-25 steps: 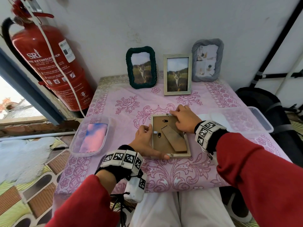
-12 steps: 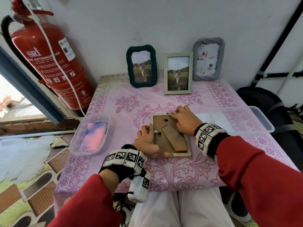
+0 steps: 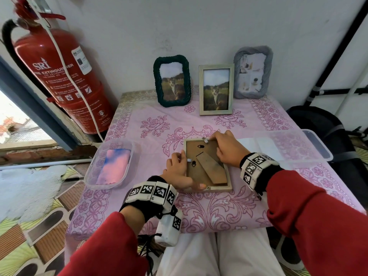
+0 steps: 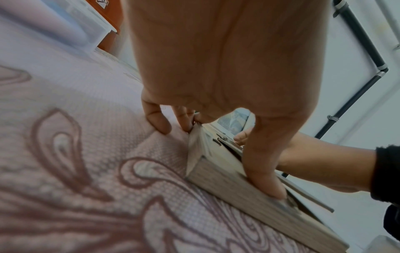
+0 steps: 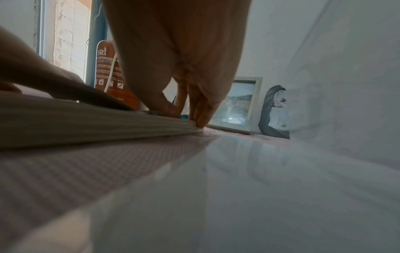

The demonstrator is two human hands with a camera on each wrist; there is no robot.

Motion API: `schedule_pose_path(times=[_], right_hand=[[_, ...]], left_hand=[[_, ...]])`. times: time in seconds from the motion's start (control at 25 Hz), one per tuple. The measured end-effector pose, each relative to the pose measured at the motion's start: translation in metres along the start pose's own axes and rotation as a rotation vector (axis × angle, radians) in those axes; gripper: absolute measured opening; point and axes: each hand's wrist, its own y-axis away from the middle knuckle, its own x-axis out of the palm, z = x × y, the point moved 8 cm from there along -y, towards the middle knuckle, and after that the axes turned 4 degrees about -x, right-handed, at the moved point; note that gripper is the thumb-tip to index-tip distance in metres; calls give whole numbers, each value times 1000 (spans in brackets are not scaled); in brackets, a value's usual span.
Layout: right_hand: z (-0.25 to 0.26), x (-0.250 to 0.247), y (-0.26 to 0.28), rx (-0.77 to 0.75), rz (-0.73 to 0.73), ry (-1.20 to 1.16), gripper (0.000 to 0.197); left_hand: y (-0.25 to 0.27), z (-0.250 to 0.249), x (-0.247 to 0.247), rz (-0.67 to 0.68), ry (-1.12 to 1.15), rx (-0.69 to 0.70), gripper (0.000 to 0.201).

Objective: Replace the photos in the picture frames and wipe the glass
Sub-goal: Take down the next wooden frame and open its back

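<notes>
Fingertips (image 5: 201, 119) of the right hand (image 3: 229, 150) curl over the far right corner of the face-down frame (image 3: 207, 166), thumb pinching at the metal tab (image 3: 205, 140) on its top edge. The left hand (image 3: 180, 172) clasps the frame's left rim, fingers curled at the side tab, thumb (image 4: 266, 181) pressing the near edge. The frame lies flat on the pink tablecloth (image 3: 151, 124), easel back upward. A clear tub (image 3: 93, 168) at left holds a pink-blue cloth (image 3: 114, 166); a second clear tub (image 3: 316, 144) sits right, contents unclear.
</notes>
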Motion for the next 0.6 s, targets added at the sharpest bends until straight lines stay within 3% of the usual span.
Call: schedule_pose_path(times=[0.16, 0.6], right_hand=[[2, 3, -2, -8, 23, 100, 47], [-2, 1, -2, -22, -8, 11, 47]], left_hand=[[1, 0, 0, 3, 5, 6, 125], [2, -2, 1, 9, -22, -17, 126]])
